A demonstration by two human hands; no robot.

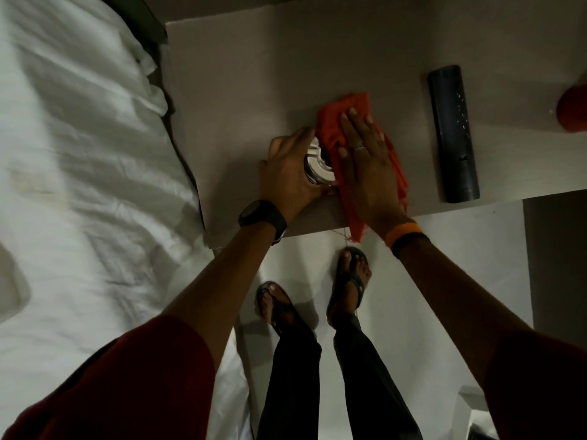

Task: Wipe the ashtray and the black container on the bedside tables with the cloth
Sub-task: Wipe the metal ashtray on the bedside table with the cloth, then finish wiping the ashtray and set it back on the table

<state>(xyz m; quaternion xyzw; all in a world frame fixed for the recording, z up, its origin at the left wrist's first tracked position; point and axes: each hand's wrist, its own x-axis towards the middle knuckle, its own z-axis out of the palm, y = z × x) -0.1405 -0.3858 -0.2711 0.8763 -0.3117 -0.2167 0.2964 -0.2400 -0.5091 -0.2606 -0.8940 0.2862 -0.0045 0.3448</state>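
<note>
A shiny metal ashtray (319, 166) sits near the front edge of the pale bedside table (241, 90). My left hand (287, 173) wraps around its left side and holds it. My right hand (365, 160) lies flat, fingers spread, pressing an orange-red cloth (336, 122) against the ashtray's right side and the tabletop; a corner of the cloth hangs over the table's front edge. A long black container (452, 131) lies on the table to the right, apart from both hands.
A bed with white rumpled sheets (79, 154) fills the left side, touching the table. A red object (573, 112) is cut off at the right edge. My sandalled feet (317, 290) stand on a pale floor below the table edge.
</note>
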